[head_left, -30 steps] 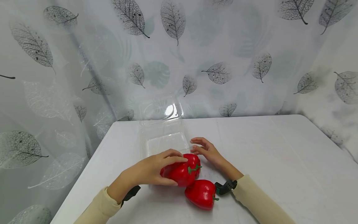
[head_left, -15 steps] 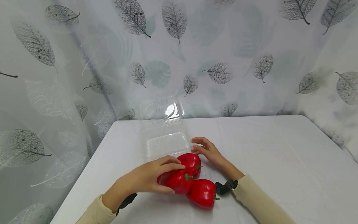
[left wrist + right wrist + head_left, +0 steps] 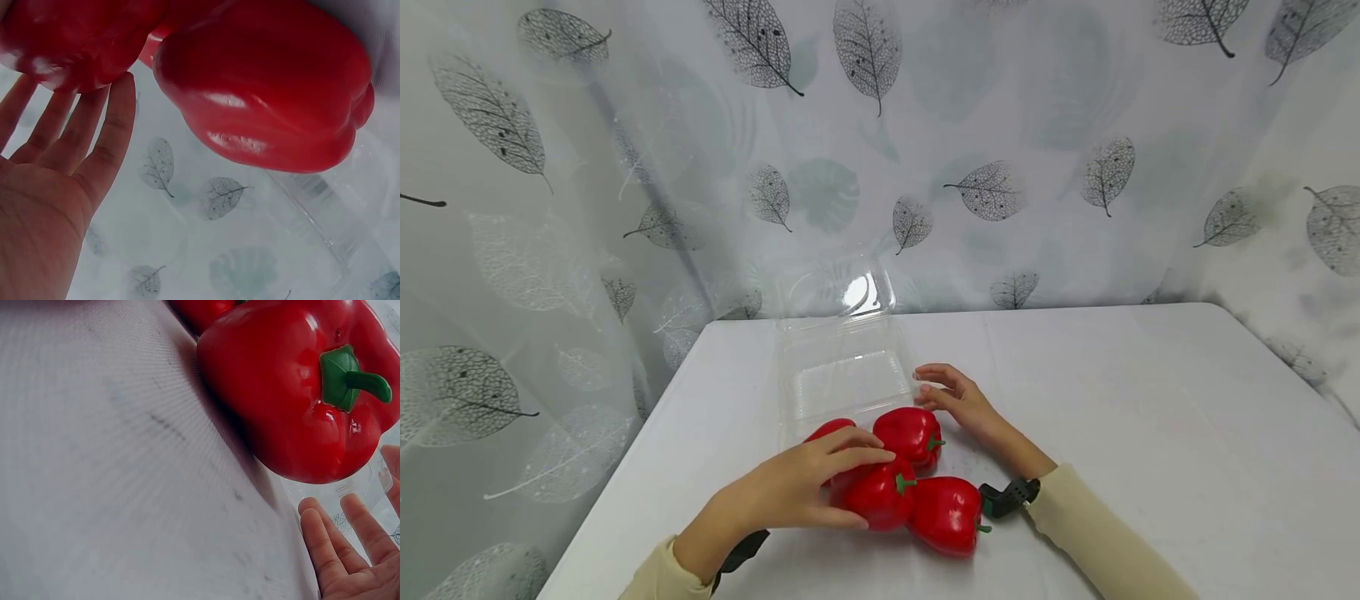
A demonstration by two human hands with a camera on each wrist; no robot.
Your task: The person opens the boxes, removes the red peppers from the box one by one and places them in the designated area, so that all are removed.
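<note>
My left hand [image 3: 808,483] grips a glossy red bell pepper [image 3: 883,497] with a green stem, thumb on the near side and fingers over the far side. In the left wrist view its fingertips lie against that pepper [image 3: 81,37], beside a larger-looking pepper [image 3: 262,94]. Other red peppers stand close around: one to the right [image 3: 947,517], one behind [image 3: 908,433], and one partly hidden past my left fingers [image 3: 831,427]. My right hand [image 3: 958,404] holds nothing, its loosely bent fingertips right at the side of the clear plastic container [image 3: 786,375].
The container's hinged lid [image 3: 835,287] stands raised at the back, against the leaf-print curtain [image 3: 1037,100]. A white table [image 3: 1112,417] spreads out to the right. Each wrist wears a black strap [image 3: 1009,497].
My left hand has drawn the gripped pepper back and slightly left, away from the pepper behind. Another pepper now shows beyond its fingers. My right hand stays in place.
</note>
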